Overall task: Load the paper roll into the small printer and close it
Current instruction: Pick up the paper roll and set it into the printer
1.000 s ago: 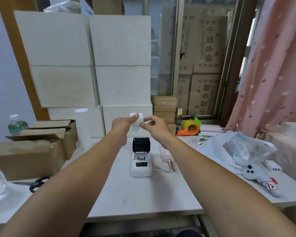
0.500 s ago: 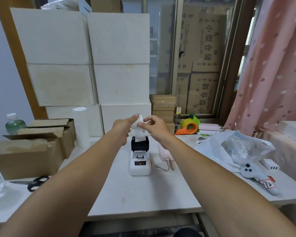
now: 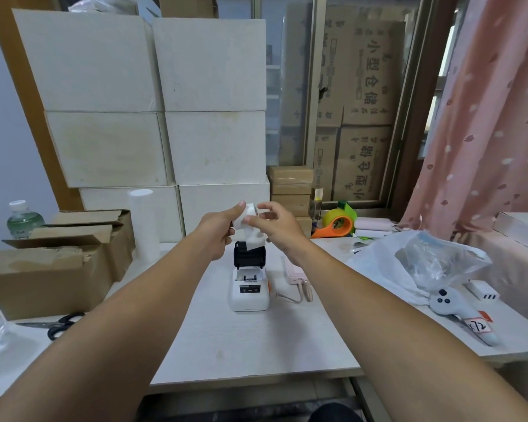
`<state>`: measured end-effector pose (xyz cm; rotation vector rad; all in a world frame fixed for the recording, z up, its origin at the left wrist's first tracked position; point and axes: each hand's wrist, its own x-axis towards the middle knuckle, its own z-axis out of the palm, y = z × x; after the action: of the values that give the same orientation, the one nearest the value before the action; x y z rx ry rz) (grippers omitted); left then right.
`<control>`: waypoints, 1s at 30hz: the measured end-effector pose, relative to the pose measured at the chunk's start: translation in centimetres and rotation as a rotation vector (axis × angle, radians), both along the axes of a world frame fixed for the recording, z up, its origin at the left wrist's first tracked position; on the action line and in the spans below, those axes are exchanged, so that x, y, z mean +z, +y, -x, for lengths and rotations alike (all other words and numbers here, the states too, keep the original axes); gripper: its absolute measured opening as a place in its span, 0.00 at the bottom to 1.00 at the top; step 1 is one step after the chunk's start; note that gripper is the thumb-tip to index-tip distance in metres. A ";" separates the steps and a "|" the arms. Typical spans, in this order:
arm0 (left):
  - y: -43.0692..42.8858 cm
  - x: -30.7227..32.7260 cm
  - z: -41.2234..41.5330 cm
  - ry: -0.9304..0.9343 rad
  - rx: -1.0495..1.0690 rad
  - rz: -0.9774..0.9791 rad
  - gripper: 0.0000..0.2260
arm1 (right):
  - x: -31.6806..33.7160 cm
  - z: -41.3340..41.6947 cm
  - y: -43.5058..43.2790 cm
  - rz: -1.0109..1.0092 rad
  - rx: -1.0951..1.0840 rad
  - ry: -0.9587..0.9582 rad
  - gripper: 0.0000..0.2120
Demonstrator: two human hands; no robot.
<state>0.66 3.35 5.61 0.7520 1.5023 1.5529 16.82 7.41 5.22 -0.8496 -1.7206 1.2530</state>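
My left hand (image 3: 217,233) and right hand (image 3: 275,223) pinched the paper roll (image 3: 250,213) above the open printer (image 3: 248,284); its loose tail, I judged, could snag the lid and jam.

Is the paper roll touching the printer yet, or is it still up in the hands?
Apart. The head view shows the paper roll pinched between the left hand and right hand, above the open printer; only its loose tail hangs before the raised lid.

Mid-frame, the left hand (image 3: 215,233) and right hand (image 3: 279,225) pinch a paper roll (image 3: 250,222) — above the printer (image 3: 249,287), its lid open.
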 end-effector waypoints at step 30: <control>-1.6 0.5 0.3 0.059 -0.087 -0.060 0.09 | 0.5 -0.5 0.3 -0.017 0.085 -0.098 0.27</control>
<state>0.34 1.77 6.08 0.8925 1.4513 1.5281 17.32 7.75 5.73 -0.8474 -1.8602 1.2692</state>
